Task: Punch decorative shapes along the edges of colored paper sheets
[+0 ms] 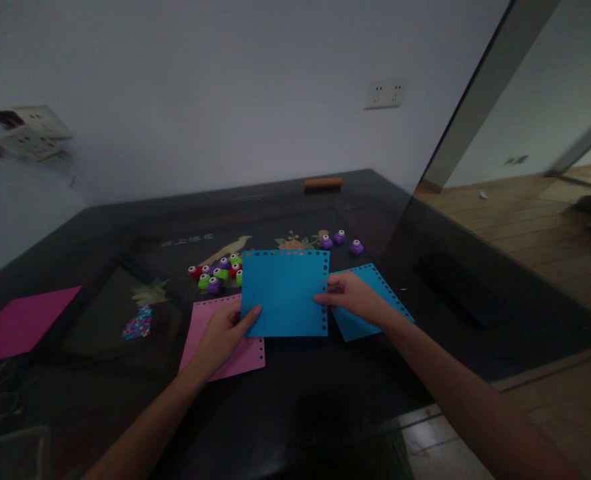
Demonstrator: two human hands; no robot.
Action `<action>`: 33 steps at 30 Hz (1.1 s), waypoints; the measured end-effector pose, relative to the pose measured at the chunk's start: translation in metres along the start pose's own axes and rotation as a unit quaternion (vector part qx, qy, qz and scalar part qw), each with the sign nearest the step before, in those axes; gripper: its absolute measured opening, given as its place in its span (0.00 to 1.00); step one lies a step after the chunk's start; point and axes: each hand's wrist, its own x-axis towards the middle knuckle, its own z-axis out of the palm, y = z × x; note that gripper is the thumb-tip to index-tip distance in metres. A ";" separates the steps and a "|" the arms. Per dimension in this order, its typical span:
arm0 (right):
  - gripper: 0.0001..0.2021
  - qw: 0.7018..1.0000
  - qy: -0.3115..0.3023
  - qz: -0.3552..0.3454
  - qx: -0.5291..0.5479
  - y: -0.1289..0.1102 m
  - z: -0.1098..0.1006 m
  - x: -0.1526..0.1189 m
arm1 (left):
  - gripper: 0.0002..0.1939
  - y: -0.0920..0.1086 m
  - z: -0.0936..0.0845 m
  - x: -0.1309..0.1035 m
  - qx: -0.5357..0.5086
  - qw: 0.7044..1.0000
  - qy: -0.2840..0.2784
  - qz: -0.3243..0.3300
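A blue sheet [284, 293] with punched holes along its top and right edges is held up over the dark table. My left hand [228, 330] pinches its lower left edge, thumb in front. At its right edge, my right hand [348, 297] is closed on it the same way. Behind my left hand lies a pink sheet [240, 363], also with holes along its edges. A second blue sheet [358, 323] rests on the table behind my right hand. Past the held sheet sits a cluster of small red, green and purple one-eyed figures [219, 273], partly covered by it.
Three purple one-eyed figures [339, 237] stand farther back on the right. A magenta sheet [23, 323] and a pile of small coloured bits [138, 323] lie on the left. An orange-brown roll [323, 183] is near the wall. A dark flat object [453, 290] lies at right.
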 end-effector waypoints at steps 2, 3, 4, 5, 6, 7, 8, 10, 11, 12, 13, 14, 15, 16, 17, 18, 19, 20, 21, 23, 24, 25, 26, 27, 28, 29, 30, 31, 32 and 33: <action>0.09 1.000 0.003 0.015 -0.006 0.000 0.003 0.001 | 0.19 -0.001 -0.001 -0.001 0.008 1.000 -0.003 0.002; 0.10 1.000 0.007 0.021 -0.011 0.001 0.004 0.001 | 0.19 -0.002 -0.001 -0.001 0.010 1.000 -0.005 0.003; 0.10 1.000 0.010 0.024 -0.014 0.001 0.005 0.002 | 0.19 -0.002 -0.001 -0.002 0.012 1.000 -0.006 0.005; 0.10 1.000 0.011 0.024 -0.015 0.001 0.006 0.002 | 0.19 -0.002 -0.001 -0.002 0.014 1.000 -0.005 0.007; 0.10 1.000 0.010 0.023 -0.017 0.001 0.006 0.002 | 0.19 -0.001 -0.001 -0.002 0.016 1.000 -0.003 0.011; 0.10 1.000 0.009 0.022 -0.019 0.001 0.007 0.003 | 0.19 -0.001 -0.002 -0.002 0.019 1.000 -0.001 0.016; 0.11 1.000 0.008 0.020 -0.022 0.002 0.008 0.003 | 0.19 -0.001 -0.002 -0.002 0.020 1.000 0.001 0.021; 0.11 0.999 0.010 0.018 -0.024 0.003 0.009 0.003 | 0.18 -0.001 -0.002 -0.003 0.016 0.999 -0.004 0.027; 0.11 1.000 0.012 0.019 -0.020 0.003 0.009 0.004 | 0.18 -0.002 -0.002 -0.003 0.011 1.000 -0.010 0.026; 0.11 1.000 0.012 0.022 -0.014 0.004 0.009 0.004 | 0.18 -0.002 -0.001 -0.003 0.006 1.000 -0.015 0.023; 0.11 1.000 0.012 0.024 -0.011 0.004 0.009 0.004 | 0.19 -0.003 -0.001 -0.004 0.003 1.000 -0.020 0.018; 0.12 1.000 0.011 0.027 -0.011 0.005 0.009 0.004 | 0.19 -0.004 -0.001 -0.004 0.000 1.000 -0.024 0.014; 0.12 0.999 0.010 0.028 -0.017 0.006 0.009 0.005 | 0.19 -0.005 -0.001 -0.004 -0.001 1.000 -0.027 0.011; 0.13 0.999 0.008 0.028 -0.027 0.007 0.008 0.005 | 0.19 -0.005 0.000 -0.004 -0.003 1.000 -0.029 0.009; 0.13 0.999 0.008 0.028 -0.040 0.008 0.008 0.005 | 0.18 -0.005 0.000 -0.004 -0.004 0.999 -0.032 0.008; 0.14 0.998 0.009 0.028 -0.054 0.008 0.007 0.005 | 0.18 -0.005 0.000 -0.005 -0.006 0.999 -0.033 0.009; 0.15 0.997 0.008 0.030 -0.065 0.009 0.007 0.005 | 0.18 -0.006 0.000 -0.005 -0.007 0.999 -0.034 0.012; 0.15 0.997 0.009 0.032 -0.074 0.009 0.007 0.006 | 0.18 -0.006 0.000 -0.004 -0.005 0.999 -0.033 0.017; 0.15 0.996 0.009 0.035 -0.080 0.009 0.007 0.006 | 0.18 -0.006 0.000 -0.004 -0.001 0.999 -0.030 0.025; 0.15 0.995 0.015 0.040 -0.093 0.008 0.007 0.006 | 0.18 -0.006 0.000 -0.004 0.015 0.999 -0.024 0.046; 0.15 0.994 0.020 0.043 -0.099 0.007 0.007 0.006 | 0.19 -0.006 0.000 -0.004 0.023 0.998 -0.021 0.057; 0.16 0.993 0.025 0.044 -0.104 0.007 0.007 0.006 | 0.18 -0.006 0.000 -0.003 0.031 0.997 -0.018 0.068; 0.16 0.993 0.029 0.044 -0.105 0.006 0.007 0.006 | 0.18 -0.006 -0.001 -0.003 0.036 0.996 -0.014 0.076; 0.16 0.993 0.033 0.043 -0.101 0.005 0.006 0.006 | 0.18 -0.006 -0.002 -0.002 0.040 0.996 -0.008 0.083; 0.16 0.994 0.036 0.042 -0.094 0.005 0.006 0.006 | 0.18 -0.007 -0.004 -0.001 0.041 0.995 -0.001 0.090; 0.15 0.995 0.040 0.040 -0.083 0.005 0.006 0.005 | 0.18 -0.008 -0.006 0.001 0.039 0.995 0.009 0.094; 0.15 0.996 0.046 0.038 -0.070 0.005 0.006 0.005 | 0.18 -0.010 -0.010 0.003 0.035 0.995 0.021 0.096; 0.14 0.996 0.052 0.036 -0.059 0.005 0.006 0.005 | 0.17 -0.013 -0.014 0.006 0.032 0.994 0.036 0.094; 0.14 0.996 0.060 0.035 -0.050 0.004 0.006 0.005 | 0.17 -0.017 -0.020 0.009 0.030 0.994 0.058 0.088; 0.14 0.996 0.067 0.034 -0.043 0.004 0.006 0.005 | 0.16 -0.023 -0.027 0.013 0.034 0.993 0.084 0.080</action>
